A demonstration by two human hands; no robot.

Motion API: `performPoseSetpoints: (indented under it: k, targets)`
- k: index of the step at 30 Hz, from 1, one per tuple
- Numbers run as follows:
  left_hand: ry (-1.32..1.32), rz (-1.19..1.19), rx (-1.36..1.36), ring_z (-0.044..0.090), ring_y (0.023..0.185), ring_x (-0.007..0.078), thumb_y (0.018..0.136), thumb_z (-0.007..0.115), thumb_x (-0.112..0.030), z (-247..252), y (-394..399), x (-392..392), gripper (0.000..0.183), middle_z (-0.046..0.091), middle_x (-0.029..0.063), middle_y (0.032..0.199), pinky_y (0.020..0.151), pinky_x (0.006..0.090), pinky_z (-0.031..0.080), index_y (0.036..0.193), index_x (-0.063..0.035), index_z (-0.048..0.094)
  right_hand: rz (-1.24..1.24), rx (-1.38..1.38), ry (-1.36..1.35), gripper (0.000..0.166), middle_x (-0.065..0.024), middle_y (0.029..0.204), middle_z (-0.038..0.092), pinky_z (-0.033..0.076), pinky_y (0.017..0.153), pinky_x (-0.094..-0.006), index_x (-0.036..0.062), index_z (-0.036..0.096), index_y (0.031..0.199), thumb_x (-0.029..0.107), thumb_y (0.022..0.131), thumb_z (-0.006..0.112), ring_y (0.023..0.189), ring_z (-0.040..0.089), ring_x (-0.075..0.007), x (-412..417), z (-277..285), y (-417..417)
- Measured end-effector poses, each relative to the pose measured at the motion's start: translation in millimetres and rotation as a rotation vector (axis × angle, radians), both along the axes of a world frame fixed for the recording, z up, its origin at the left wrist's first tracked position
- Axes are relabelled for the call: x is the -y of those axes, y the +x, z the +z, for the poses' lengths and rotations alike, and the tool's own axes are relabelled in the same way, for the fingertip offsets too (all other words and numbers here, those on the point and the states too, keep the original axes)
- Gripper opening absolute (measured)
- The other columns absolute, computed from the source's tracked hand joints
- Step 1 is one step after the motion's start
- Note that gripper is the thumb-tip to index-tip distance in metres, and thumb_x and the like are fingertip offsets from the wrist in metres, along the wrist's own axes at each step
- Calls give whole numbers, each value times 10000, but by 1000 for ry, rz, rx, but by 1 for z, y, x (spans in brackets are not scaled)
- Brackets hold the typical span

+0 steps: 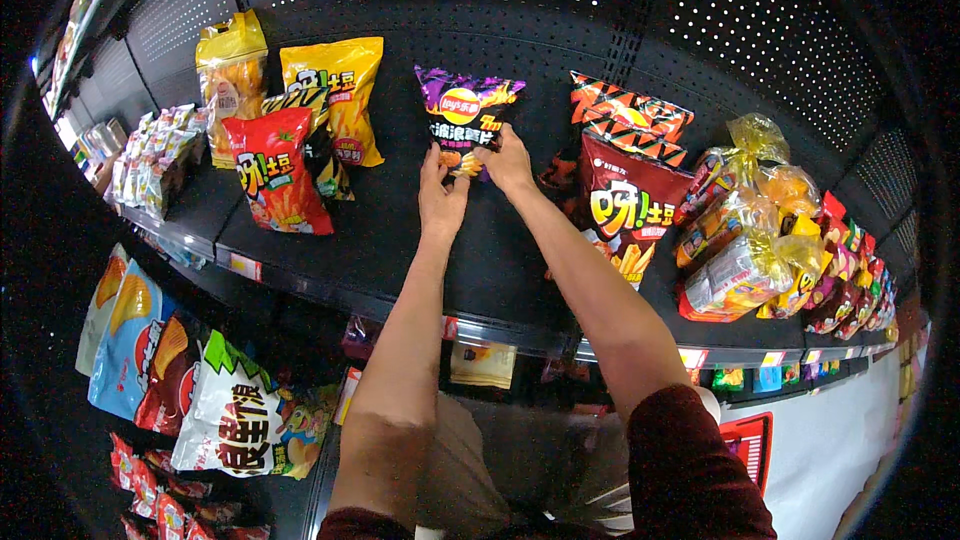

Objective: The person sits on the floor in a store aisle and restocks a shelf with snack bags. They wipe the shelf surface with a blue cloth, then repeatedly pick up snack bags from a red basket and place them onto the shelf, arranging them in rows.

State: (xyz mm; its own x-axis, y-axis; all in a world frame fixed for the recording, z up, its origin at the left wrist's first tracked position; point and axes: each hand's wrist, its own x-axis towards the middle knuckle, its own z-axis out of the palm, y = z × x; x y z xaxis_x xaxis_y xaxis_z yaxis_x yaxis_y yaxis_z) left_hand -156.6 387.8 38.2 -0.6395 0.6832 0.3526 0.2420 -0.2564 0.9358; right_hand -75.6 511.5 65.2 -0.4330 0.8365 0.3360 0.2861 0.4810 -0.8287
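A purple and black bag of Lay's potato chips [465, 109] stands upright at the back of a black shelf [360, 255]. My left hand [442, 199] touches its lower left part with the fingertips. At its lower right side is my right hand [510, 161], thumb on the bag's front and fingers along its edge. Whether the two hands bear the bag's weight cannot be told. Left of them stand a red snack bag [279, 172] and a yellow snack bag [337, 97]. To the right, a dark red snack bag [630, 202] leans before orange and black bags [626, 116].
Clear packs with yellow ties [739, 262] and more snack bags fill the shelf's right end. Small wrapped packets [154, 157] lie at the far left. A price-tag rail [510, 337] edges the shelf. Below left hangs or stands a white and green bag [225, 420].
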Motion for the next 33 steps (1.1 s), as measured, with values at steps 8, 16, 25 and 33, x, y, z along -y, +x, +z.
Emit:
performPoseSetpoints:
  k: [8, 16, 25, 33]
  targets:
    - [35, -19, 43, 368, 1387, 354, 850, 659, -50, 1, 3, -11, 717, 200, 211, 1564, 1088, 378, 400, 1485, -54, 327, -109, -116, -70, 614, -256, 1198, 621, 469, 969, -408, -31, 470, 1331, 113, 787, 716, 1110, 618, -361, 8, 2, -7]
    - [73, -65, 112, 407, 1356, 316, 823, 699, -55, 1, 9, -28, 697, 256, 217, 1515, 1101, 379, 385, 1439, -4, 377, -147, -237, -9, 608, -266, 1327, 511, 420, 1037, -415, -39, 439, 1345, 160, 825, 682, 1226, 521, -374, 21, -24, 19]
    - [70, 90, 252, 673, 725, 174, 908, 614, -141, 4, 1, -9, 247, 641, 108, 922, 499, 259, 522, 1113, -5, 595, 485, -261, -325, 337, -109, 1129, 646, 539, 817, -292, 39, 508, 1311, 77, 978, 540, 991, 624, -151, 194, 10, 145]
    - [-169, -305, 103, 677, 729, 125, 972, 577, -350, 33, 47, 36, 308, 705, 42, 845, 625, 241, 509, 1055, -70, 677, 168, -418, -404, 257, -58, 993, 667, 556, 699, -266, 49, 563, 1238, 145, 1001, 531, 838, 632, -113, 265, 39, 311]
